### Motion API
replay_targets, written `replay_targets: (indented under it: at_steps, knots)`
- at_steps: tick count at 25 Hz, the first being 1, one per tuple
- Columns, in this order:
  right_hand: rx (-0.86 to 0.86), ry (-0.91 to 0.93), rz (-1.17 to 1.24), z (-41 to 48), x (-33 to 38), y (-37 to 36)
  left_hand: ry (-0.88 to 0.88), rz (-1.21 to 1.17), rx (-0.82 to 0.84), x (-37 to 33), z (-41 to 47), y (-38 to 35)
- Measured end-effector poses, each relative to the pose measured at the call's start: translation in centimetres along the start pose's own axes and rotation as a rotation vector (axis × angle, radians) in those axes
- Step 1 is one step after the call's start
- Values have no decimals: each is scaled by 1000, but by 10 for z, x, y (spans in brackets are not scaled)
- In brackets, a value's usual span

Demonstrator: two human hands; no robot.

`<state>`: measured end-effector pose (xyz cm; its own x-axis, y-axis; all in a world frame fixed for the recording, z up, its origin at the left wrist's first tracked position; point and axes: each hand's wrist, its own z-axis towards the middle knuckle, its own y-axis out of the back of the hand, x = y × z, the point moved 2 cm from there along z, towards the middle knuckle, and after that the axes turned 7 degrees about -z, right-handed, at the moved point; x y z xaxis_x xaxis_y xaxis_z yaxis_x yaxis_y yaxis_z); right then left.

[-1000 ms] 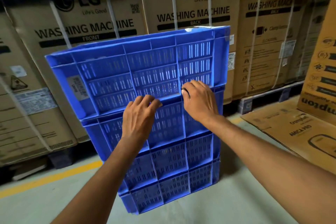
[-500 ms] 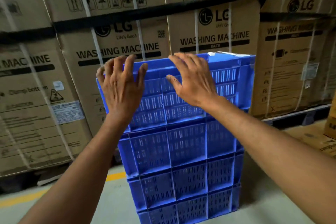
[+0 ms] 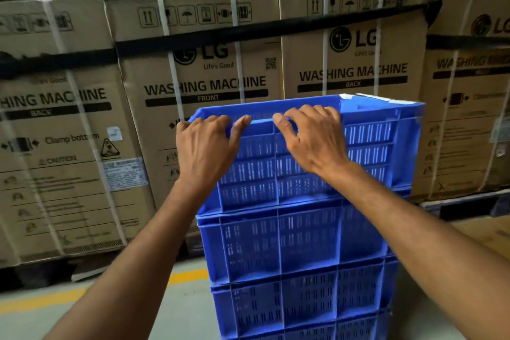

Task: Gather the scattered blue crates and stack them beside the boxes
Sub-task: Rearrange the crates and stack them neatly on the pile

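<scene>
Our left hand [image 3: 205, 152] and right hand [image 3: 314, 143] both grasp the near top rim of the uppermost blue slotted plastic crate [image 3: 369, 146], fingers curled over its edge. That crate sits on a stack of matching blue crates [image 3: 303, 246], at least 3 visible beneath it, standing on the grey concrete floor [image 3: 176, 312] just in front of the brown cardboard washing-machine boxes [image 3: 209, 63]. A yellow painted line [image 3: 187, 276] crosses the floor at left.

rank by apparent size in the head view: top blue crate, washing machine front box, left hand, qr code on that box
1. washing machine front box, though partly hidden behind the crate
2. top blue crate, a close second
3. left hand
4. qr code
</scene>
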<state>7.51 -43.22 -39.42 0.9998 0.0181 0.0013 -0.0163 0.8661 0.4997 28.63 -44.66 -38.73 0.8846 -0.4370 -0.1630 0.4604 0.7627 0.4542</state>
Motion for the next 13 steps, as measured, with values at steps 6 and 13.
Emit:
replay_targets:
  at_steps: [6,13]
  knots:
    - [390,-20,209,57,49,2,294,-47,504,50,104,-22]
    - [536,15,-70,56,77,-8,366,-31,816,62,91,-37]
